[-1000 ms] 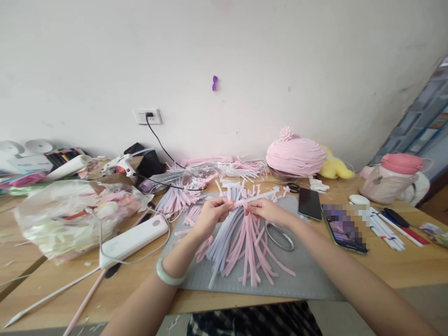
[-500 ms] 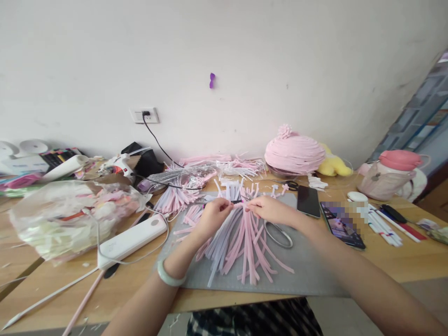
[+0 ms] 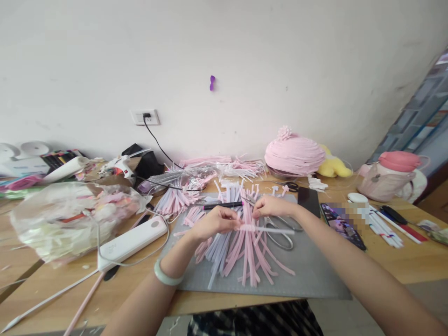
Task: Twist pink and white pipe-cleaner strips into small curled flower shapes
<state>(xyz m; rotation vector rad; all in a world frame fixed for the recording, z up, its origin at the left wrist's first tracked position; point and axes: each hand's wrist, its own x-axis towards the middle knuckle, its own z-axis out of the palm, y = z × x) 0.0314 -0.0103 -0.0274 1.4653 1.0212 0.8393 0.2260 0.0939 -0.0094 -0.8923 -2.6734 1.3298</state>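
Note:
My left hand (image 3: 217,221) is closed in a pinch on one end of a pale fuzzy pipe cleaner (image 3: 276,230), which reaches out to the right. Beneath it, many pink pipe cleaners (image 3: 248,261) and lavender pipe cleaners (image 3: 217,259) fan out over the grey mat (image 3: 308,275). My right hand (image 3: 275,206) has thumb and fingers pressed together above the pink bundle; what lies between the fingertips is too small to make out. Close by the right hand are silver scissors (image 3: 282,240). A black pen (image 3: 224,205) lies behind my left hand.
On the left are a white power strip (image 3: 133,242) with a cable and a plastic bag of scraps (image 3: 77,219). To the right lie a lit phone (image 3: 343,228), a dark phone (image 3: 308,201) and several markers (image 3: 387,228). A pink fuzzy dome (image 3: 294,155) stands by the wall.
My hands have moved apart and slightly, the left one lower and the right one to the right. The pale pipe cleaner now stretches sideways across the bundle, and the black pen is uncovered.

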